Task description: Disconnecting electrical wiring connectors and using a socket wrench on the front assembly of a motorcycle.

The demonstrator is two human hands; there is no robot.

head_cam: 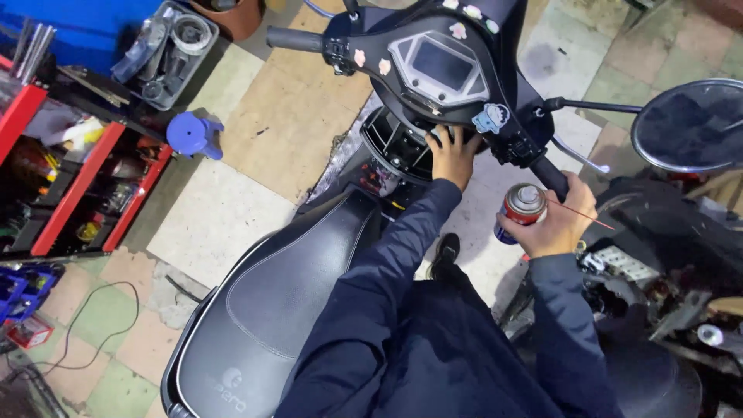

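Left hand (453,155) spread, fingers pressed flat under the black plastic scooter dashboard with grey-rimmed display (441,66). Right hand (559,220) wrapped round a red-and-blue metal spray can with thin red straw nozzle (520,209), held just below the black rubber right handlebar grip (551,176); straw pointed right, away from the dashboard. Spraying not observed; possibly not begun, no wet trace visible. Long black padded seat (286,286) below left sleeve. Round black mirror (689,124) at right. Red metal tool rack (73,186) and blue plastic stool (192,134) at left.
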